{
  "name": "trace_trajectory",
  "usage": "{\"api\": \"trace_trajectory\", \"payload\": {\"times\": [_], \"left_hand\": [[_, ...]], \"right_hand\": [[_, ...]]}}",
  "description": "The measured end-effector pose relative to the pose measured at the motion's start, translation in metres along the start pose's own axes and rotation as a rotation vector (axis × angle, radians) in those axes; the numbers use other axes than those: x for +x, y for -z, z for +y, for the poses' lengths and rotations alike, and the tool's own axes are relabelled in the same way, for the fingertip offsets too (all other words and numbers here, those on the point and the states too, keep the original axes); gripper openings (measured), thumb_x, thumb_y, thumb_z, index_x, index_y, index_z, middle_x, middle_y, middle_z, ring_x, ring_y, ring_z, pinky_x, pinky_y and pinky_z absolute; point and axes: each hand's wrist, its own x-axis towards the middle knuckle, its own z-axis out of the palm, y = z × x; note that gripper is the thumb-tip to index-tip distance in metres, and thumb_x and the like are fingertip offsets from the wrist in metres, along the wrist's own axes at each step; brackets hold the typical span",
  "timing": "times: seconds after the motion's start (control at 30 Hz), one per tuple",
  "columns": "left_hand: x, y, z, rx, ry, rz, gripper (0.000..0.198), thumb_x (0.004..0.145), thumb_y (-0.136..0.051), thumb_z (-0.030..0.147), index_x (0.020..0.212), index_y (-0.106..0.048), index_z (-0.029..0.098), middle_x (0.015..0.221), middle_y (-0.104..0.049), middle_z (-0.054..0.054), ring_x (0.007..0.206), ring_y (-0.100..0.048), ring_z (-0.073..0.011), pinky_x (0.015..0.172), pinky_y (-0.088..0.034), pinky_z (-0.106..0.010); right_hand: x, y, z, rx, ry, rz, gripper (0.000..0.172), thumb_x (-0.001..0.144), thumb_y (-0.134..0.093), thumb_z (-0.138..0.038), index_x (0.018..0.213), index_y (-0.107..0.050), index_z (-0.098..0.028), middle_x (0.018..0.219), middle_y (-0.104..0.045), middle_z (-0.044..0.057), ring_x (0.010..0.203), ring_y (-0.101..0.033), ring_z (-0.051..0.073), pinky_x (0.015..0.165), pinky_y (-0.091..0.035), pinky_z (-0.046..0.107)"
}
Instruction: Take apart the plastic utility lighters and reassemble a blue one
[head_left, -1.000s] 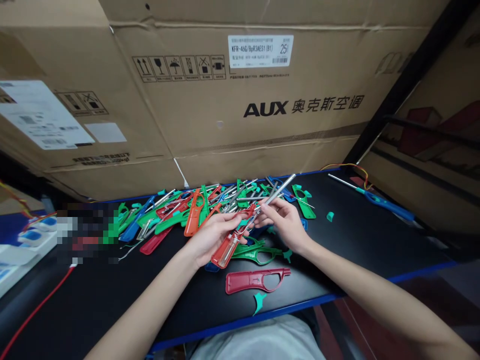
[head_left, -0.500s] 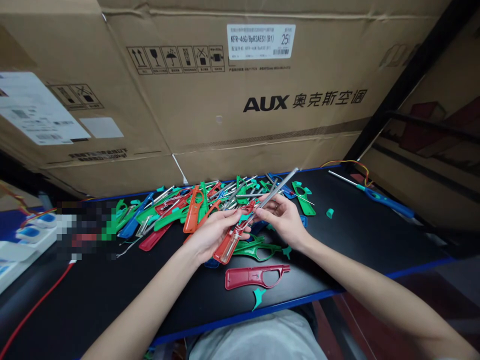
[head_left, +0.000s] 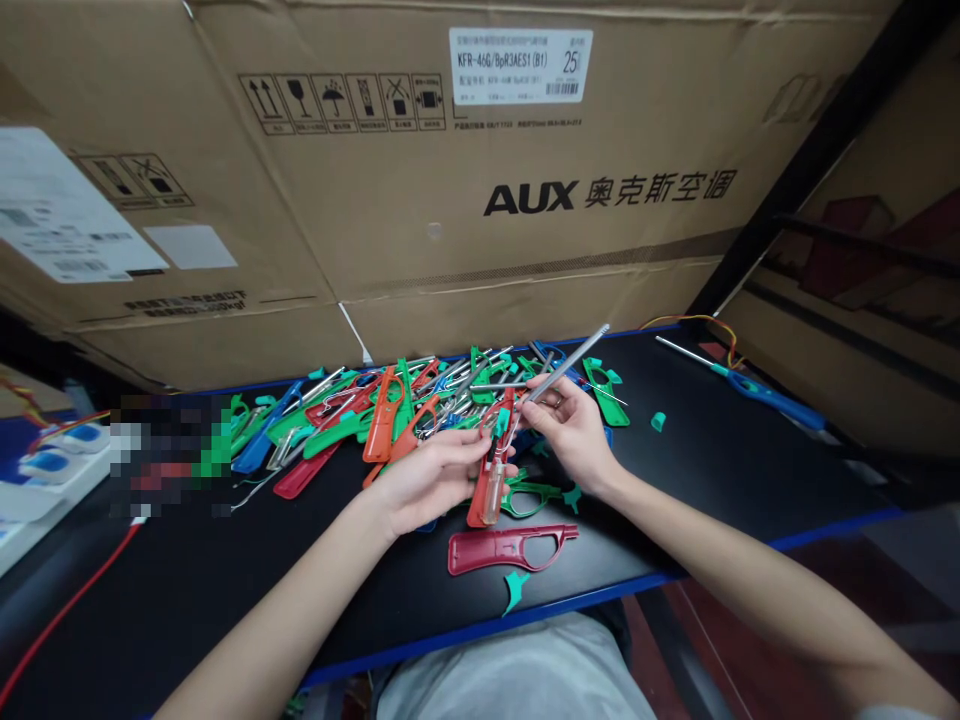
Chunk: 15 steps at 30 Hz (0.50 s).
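Observation:
My left hand (head_left: 439, 478) is closed round a red lighter shell (head_left: 480, 510), with its finger loop toward the pile. Lying along the shell are a clear fuel tank (head_left: 493, 492) and a green trigger piece (head_left: 502, 422). A grey metal lighter tube (head_left: 570, 362) is pinched in my right hand (head_left: 574, 432), slanting up to the right. The tube's lower end is close to the shell; whether they join I cannot tell. Below my hands lie a dark red shell half (head_left: 480, 552) and a loose green trigger (head_left: 515, 592). Behind them a green shell half (head_left: 536, 498) is partly covered.
A pile of lighter shells (head_left: 382, 410), tubes and wires spreads behind my hands. A blue lighter (head_left: 780, 398) and a small green piece (head_left: 658, 422) lie to the right. A large cardboard box (head_left: 390, 220) stands at the back. A power strip (head_left: 67, 480) is at the left edge.
The red shell has turned to stand more upright and shifted slightly right. The tube in my right hand has moved a little up and to the right, and tilts flatter.

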Motion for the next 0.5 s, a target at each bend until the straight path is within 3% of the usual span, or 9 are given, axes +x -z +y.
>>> {"api": "trace_trajectory", "payload": {"times": [0.13, 0.23, 0.5], "left_hand": [[0.001, -0.006, -0.002, 0.022, 0.006, 0.068, 0.024, 0.096, -0.064, 0.029, 0.107, -0.073, 0.009, 0.094, -0.07, -0.011, 0.075, -0.068, -0.0128, 0.066, -0.056, -0.02], [0.001, -0.01, -0.002, 0.033, 0.02, 0.154, 0.026, 0.098, -0.059, 0.032, 0.104, -0.072, 0.01, 0.087, -0.065, -0.007, 0.065, -0.063, -0.0103, 0.054, -0.052, -0.018], [0.004, -0.013, -0.005, -0.036, 0.023, 0.235, 0.027, 0.1, -0.052, 0.03, 0.094, -0.069, 0.01, 0.085, -0.064, -0.007, 0.063, -0.06, -0.0101, 0.05, -0.048, -0.019]], "right_hand": [[-0.001, 0.0, -0.004, -0.024, 0.04, 0.026, 0.047, 0.076, -0.086, -0.046, 0.105, -0.058, -0.022, 0.087, -0.069, 0.0, 0.067, -0.067, 0.013, 0.066, -0.061, 0.028], [-0.002, -0.002, -0.007, -0.03, 0.069, 0.032, 0.046, 0.077, -0.086, -0.047, 0.104, -0.058, -0.023, 0.086, -0.068, 0.0, 0.068, -0.066, 0.014, 0.067, -0.061, 0.03], [-0.009, -0.01, -0.014, -0.081, 0.187, 0.051, 0.038, 0.082, -0.081, -0.047, 0.099, -0.056, -0.023, 0.084, -0.064, 0.0, 0.068, -0.064, 0.014, 0.066, -0.058, 0.03]]}}
